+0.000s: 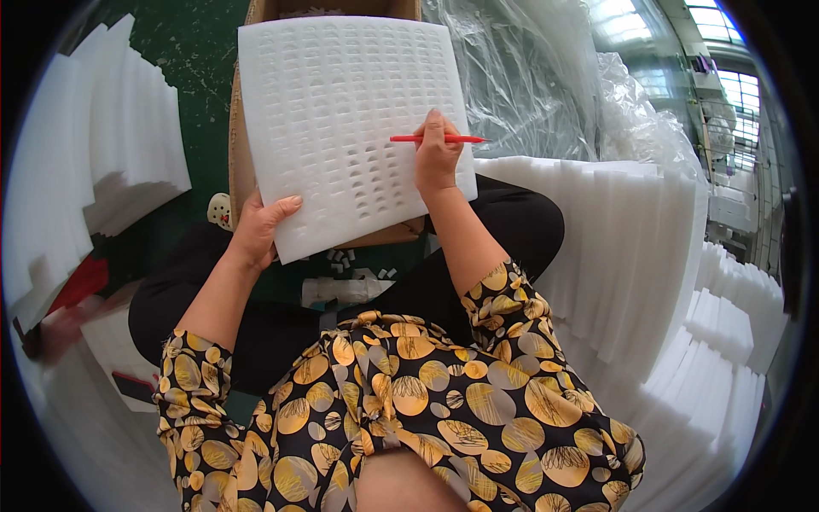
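Note:
A white foam sheet (341, 94) with rows of small half-round cuts lies tilted over a cardboard box (241, 154). Several of the cuts near the lower middle are open holes; most others still look filled. My left hand (258, 226) grips the sheet's near left corner, thumb on top and fingers underneath. In my right hand (438, 154) is a slim red pen-like stick (467, 138), held crosswise over the right part of the sheet, with its pointed end to the right. Small white foam bits (341, 258) lie on the floor below the sheet's near edge.
Tall stacks of white foam sheets stand at the right (614, 247) and the left (128, 128). Crumpled clear plastic film (520, 68) spreads at the back right. A light clog-like shoe (219, 210) shows beside the box. Something blurred, perhaps another person's hand (61, 331), is at far left.

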The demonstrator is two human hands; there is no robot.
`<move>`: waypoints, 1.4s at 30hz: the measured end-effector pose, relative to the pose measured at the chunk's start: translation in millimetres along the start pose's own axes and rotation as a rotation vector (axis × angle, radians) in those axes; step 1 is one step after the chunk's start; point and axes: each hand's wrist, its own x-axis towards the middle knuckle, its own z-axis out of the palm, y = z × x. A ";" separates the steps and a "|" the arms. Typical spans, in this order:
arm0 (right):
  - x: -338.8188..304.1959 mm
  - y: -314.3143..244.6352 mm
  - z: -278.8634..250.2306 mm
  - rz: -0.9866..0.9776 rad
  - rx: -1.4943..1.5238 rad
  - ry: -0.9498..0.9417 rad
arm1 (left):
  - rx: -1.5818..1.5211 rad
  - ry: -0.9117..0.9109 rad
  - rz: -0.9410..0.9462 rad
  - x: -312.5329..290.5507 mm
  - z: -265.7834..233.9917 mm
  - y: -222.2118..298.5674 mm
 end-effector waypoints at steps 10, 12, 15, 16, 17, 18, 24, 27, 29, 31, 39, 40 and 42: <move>5.7 8.0 14.0 -0.207 -0.141 -0.134 | 0.028 -0.074 0.030 1.7 -2.3 0.3; 2.4 1.1 14.4 -0.177 -0.121 -0.168 | 0.035 -0.081 0.038 1.5 -3.1 0.3; -4.2 -7.4 16.1 -0.088 -0.058 -0.254 | 0.067 -0.111 0.059 2.1 -3.2 0.8; -4.9 -6.5 17.5 -0.086 -0.057 -0.252 | 0.070 -0.111 0.058 2.1 -3.1 0.7; -5.6 -5.3 20.3 -0.207 -0.240 -0.279 | 0.078 -0.115 0.060 2.1 -3.0 -0.1; -6.3 -4.2 23.7 -0.328 -0.423 -0.304 | 0.087 -0.119 0.063 2.2 -2.8 -1.1; -5.6 -18.2 26.8 -0.075 -0.099 -0.247 | 0.040 -0.086 0.020 3.0 -3.5 -3.4; -8.8 -11.9 31.3 -0.021 0.047 -0.245 | 0.023 -0.079 -0.001 2.3 -1.1 -2.6; -13.8 -1.5 37.1 -0.261 -0.112 -0.321 | 0.031 -0.090 0.000 0.8 2.0 -0.4; -15.8 3.4 39.9 -0.379 -0.188 -0.362 | 0.035 -0.090 0.001 0.6 1.7 -0.4; -16.8 -23.2 47.8 0.004 -0.010 -0.358 | 0.053 -0.086 0.026 3.9 -4.7 -0.7; -18.0 -26.5 48.0 0.146 0.139 -0.330 | 0.061 -0.082 0.024 2.9 -4.8 -1.3; -18.7 -23.5 52.6 -0.097 -0.083 -0.370 | 0.080 -0.094 0.046 4.2 -0.2 -2.7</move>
